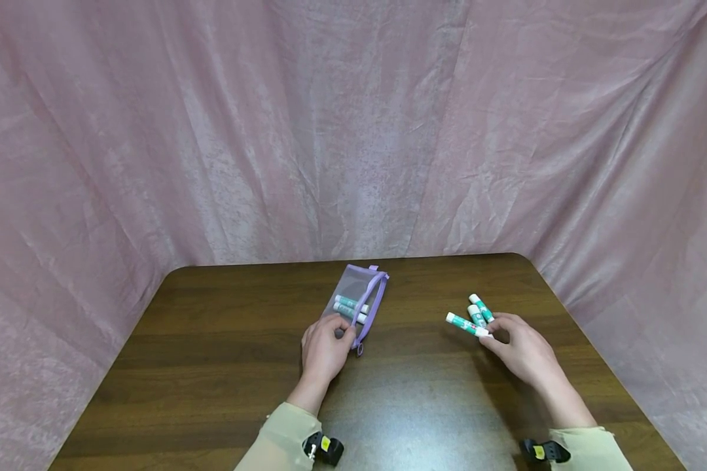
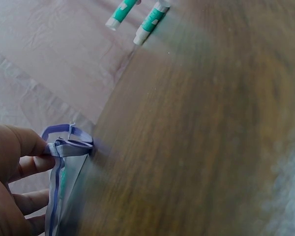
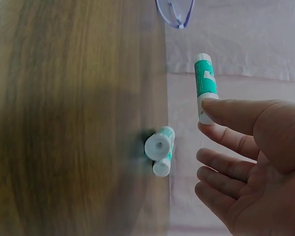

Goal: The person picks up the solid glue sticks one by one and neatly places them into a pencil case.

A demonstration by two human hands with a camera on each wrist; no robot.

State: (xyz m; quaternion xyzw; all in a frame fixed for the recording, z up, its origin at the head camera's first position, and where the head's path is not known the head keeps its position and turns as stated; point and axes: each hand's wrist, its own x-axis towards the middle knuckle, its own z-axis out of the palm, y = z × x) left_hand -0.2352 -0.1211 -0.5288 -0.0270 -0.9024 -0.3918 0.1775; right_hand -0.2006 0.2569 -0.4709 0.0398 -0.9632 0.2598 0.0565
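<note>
My left hand (image 1: 325, 348) pinches the near end of a purple mesh zipper pouch (image 1: 350, 284), beside its zipper pull. In the left wrist view, thumb and forefinger grip the corner of the zipper band (image 2: 55, 189). The pouch mouth gapes toward the right. Two green-and-white glue sticks (image 1: 351, 303) show through its mesh. My right hand (image 1: 523, 348) holds another glue stick (image 3: 205, 78) by its white end, between thumb and forefinger, raised off the table. Its other fingers are loosely bent. Close to that hand, two more glue sticks (image 1: 480, 305) lie side by side on the table.
The brown wooden table (image 1: 224, 353) has rounded far corners. A pink curtain (image 1: 353, 131) hangs behind it and along both sides. Both sleeves carry a black wrist device (image 1: 324, 448) near the table's front.
</note>
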